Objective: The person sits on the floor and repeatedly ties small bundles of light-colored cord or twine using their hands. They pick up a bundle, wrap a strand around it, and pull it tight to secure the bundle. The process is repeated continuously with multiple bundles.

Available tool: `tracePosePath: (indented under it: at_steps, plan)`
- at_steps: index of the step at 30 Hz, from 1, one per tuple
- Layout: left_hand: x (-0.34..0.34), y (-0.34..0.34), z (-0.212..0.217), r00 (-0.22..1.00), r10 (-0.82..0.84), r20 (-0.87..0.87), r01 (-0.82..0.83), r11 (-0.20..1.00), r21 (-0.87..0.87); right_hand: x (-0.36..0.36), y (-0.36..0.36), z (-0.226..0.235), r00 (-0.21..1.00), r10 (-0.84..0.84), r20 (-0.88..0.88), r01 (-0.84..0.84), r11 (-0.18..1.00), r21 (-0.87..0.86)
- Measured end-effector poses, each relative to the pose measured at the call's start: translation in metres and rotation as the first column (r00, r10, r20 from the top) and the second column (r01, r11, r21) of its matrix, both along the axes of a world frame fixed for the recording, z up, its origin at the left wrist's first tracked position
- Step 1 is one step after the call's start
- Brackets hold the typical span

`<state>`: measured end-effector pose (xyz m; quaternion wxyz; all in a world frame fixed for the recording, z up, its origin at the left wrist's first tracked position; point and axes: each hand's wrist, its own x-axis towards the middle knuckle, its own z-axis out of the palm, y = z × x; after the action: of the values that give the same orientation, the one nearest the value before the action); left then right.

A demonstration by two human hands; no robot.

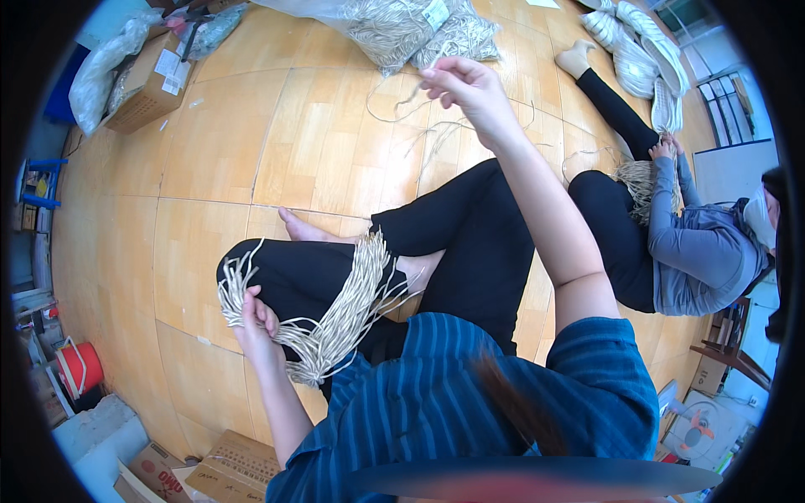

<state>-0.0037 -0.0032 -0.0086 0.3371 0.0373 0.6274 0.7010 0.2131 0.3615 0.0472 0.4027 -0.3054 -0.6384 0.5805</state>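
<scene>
My left hand [258, 323] is closed around a bundle of beige cords near my left knee. The bundle's loose ends [235, 289] fan out above the fingers. From beside that hand, a thick hank of the same cords [348, 306] lies across my lap, over the black trousers. Well out in front, my right hand [470, 88] is raised above the floor, thumb and fingers pinched on a thin cord [407, 102]. Part of this cord dangles in a loose curve to the left of the hand.
Plastic bags of cords [402, 38] lie ahead on the wooden floor [210, 168]. A cardboard box [151, 88] stands far left, a red bucket [80, 367] at left. To the right, a seated person [704, 251] handles another cord bundle [641, 180]. White bundles [633, 46] lie beyond.
</scene>
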Motion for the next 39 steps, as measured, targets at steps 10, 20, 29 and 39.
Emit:
tracePosePath:
  at_steps: [10,20,29,39]
  plan:
    - [-0.017,-0.010,-0.007,0.968,-0.080,0.237,0.012,0.961,0.276,0.033,0.073,-0.011,0.981,-0.170,-0.096,0.168,0.985,-0.033]
    - [-0.012,-0.006,-0.003,0.975,-0.037,0.219,-0.013,0.975,0.221,0.153,0.128,-0.179,0.716,-0.357,0.600,0.600,0.754,-0.267]
    - [-0.015,-0.009,-0.007,0.963,-0.105,0.248,0.025,0.951,0.308,0.021,-0.050,-0.109,0.893,0.280,0.352,-0.288,0.957,-0.030]
    - [-0.011,-0.002,0.003,0.868,-0.269,0.417,0.028,0.866,0.499,-0.054,-0.168,-0.125,0.523,0.404,0.751,-0.387,0.897,-0.213]
